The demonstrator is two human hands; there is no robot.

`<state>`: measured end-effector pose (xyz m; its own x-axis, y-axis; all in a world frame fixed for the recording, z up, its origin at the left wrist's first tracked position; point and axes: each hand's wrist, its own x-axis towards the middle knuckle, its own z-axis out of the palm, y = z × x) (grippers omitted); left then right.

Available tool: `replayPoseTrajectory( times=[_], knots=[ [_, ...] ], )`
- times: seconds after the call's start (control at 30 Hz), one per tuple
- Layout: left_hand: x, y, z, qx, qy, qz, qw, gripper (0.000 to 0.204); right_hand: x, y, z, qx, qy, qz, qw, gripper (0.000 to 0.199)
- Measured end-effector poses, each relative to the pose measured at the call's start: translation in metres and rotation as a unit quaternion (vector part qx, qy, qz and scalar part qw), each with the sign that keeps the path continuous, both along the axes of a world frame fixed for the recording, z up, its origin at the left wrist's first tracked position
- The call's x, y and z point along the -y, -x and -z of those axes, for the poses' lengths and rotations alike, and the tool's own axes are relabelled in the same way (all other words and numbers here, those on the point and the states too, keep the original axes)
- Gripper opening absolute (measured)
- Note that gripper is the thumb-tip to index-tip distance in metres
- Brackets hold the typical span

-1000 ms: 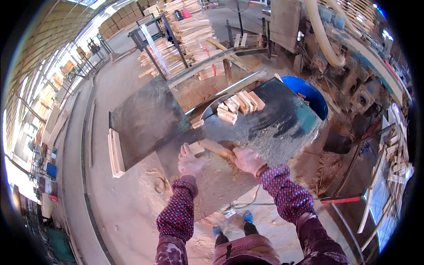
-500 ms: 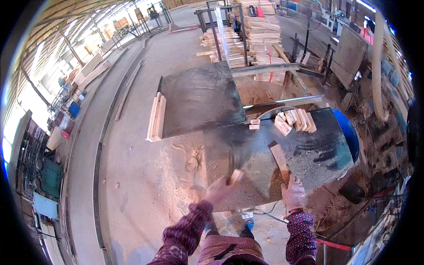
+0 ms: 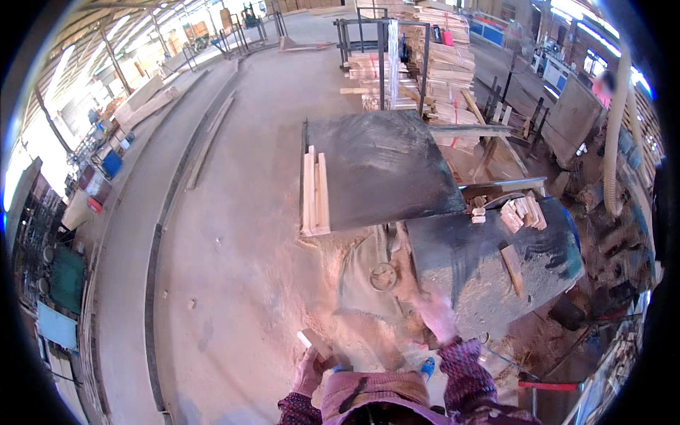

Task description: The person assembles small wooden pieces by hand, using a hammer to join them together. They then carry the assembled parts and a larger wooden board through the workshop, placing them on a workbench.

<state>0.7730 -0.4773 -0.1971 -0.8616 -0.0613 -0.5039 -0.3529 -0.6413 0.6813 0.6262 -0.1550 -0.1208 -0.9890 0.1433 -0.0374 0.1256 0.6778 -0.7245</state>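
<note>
In my left hand (image 3: 307, 374), low and close to my body, is a short pale wood block (image 3: 314, 343), gripped with the fingers closed round it. My right hand (image 3: 435, 316) is a little blurred at the near left edge of the dark machine table (image 3: 467, 283). Its fingers look stretched forward, and I see nothing in them. Apart from it, a wood strip (image 3: 511, 269) lies on that table among sawdust. Farther back on the same surface sit several short wood pieces (image 3: 523, 214), with two small offcuts (image 3: 479, 214) beside them.
A second dark tabletop (image 3: 382, 170) stands farther left, with long wood strips (image 3: 315, 191) along its left edge. Below it are a round handwheel (image 3: 383, 277) and heaped sawdust. Stacked lumber (image 3: 443, 71) rises behind. A ribbed hose (image 3: 613, 142) hangs at the right.
My right hand has let go of the wood strip and moved left; the strip lies on the table. My left hand has drawn back toward my body with the block. The view has shifted left.
</note>
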Motion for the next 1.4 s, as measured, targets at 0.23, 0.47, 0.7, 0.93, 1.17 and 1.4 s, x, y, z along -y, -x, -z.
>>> replayPoseTrajectory(
  times=[0.23,0.47,0.7,0.93,1.17,1.4],
  knots=[
    [0.113,0.041,-0.037,-0.051,0.056,0.019,0.997,0.05,0.183,0.158,0.02,-0.049,-0.046,-0.085,0.994,0.089],
    [0.213,0.067,0.01,-0.031,0.068,-0.092,0.993,0.053,0.265,0.299,0.013,0.053,-0.103,-0.027,0.993,0.098],
    [0.334,0.107,0.03,0.034,0.047,-0.167,0.984,0.054,0.298,0.359,-0.021,0.17,-0.089,-0.04,0.981,0.089],
    [0.414,0.228,0.01,0.078,0.048,-0.138,0.986,0.057,0.308,0.368,-0.031,0.244,-0.215,0.048,0.944,0.093],
    [0.472,0.388,0.033,0.081,-0.032,-0.057,0.995,0.055,0.33,0.398,-0.037,0.204,-0.26,0.158,0.931,0.082],
    [0.564,0.619,-0.016,-0.035,-0.075,0.067,0.994,0.052,0.363,0.425,-0.046,0.105,-0.097,0.307,0.941,0.069]
  ],
)
